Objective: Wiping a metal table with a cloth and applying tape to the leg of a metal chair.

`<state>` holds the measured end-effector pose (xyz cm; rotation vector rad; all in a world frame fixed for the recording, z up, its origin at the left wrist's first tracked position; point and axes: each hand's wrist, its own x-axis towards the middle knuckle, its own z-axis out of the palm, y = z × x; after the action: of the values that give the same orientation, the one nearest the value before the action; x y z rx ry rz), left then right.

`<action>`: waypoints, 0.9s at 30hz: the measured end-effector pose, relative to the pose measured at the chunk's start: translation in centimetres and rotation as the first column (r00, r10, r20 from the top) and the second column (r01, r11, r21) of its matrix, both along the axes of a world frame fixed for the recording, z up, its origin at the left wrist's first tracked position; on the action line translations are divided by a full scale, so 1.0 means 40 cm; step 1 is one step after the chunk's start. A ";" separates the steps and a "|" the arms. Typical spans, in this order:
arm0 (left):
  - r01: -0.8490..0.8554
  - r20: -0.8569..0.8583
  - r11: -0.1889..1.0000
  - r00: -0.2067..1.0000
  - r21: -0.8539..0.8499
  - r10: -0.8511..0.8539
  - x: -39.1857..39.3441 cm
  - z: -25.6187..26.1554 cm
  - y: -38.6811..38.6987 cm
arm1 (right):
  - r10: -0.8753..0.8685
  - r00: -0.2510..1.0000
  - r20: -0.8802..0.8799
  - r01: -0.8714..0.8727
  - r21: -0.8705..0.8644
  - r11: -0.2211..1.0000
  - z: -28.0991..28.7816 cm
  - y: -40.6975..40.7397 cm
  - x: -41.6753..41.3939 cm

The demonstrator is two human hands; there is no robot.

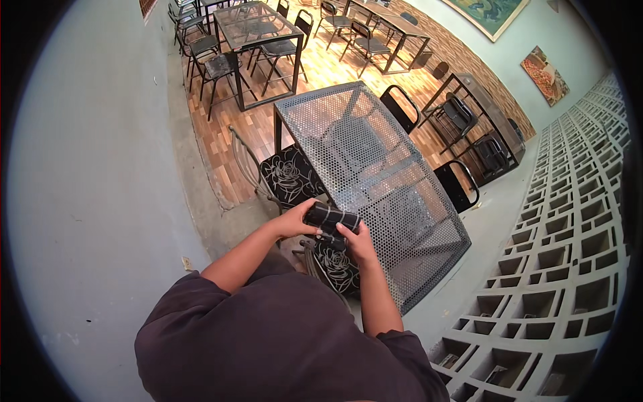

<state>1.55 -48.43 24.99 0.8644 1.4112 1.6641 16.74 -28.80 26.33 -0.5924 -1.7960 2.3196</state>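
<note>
Between my two hands is a folded black cloth [332,219] with thin white check lines. My left hand [296,221] grips its left end, and my right hand [357,240] holds the right end with the thumb on top. The cloth is in the air by the near left edge of a perforated metal table [371,176]. Below it is a chair seat [334,264] covered in black fabric with pale rose outlines; my hands and the cloth hide part of that seat.
A second rose-patterned chair [289,173] stands at the table's left side. Two black chairs [456,186] are at its right side. A grey wall [100,201] runs along the left, and a pierced block wall [547,261] along the right. More tables [258,25] and chairs stand farther back.
</note>
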 end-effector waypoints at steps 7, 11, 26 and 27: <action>-0.051 0.295 0.966 0.947 -0.254 0.128 0.002 0.105 0.040 | -0.086 0.986 -0.144 0.099 0.082 0.992 0.050 0.008 -0.012; -0.060 0.306 0.996 0.949 -0.060 0.075 0.003 0.071 0.072 | -0.063 0.997 -0.053 0.052 -0.191 0.980 0.048 0.002 -0.002; 0.028 0.176 1.000 0.984 -0.013 -0.026 -0.047 0.038 0.013 | 0.034 0.999 -0.015 -0.036 -0.154 0.987 0.071 -0.043 -0.037; 0.014 0.190 0.999 0.982 -0.034 -0.008 -0.049 0.036 0.009 | 0.065 0.996 -0.069 -0.079 -0.222 0.972 0.046 -0.057 -0.035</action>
<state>-0.42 -48.06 26.44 0.6730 1.2986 1.6614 15.35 -31.08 28.16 -0.4870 -1.5653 2.5818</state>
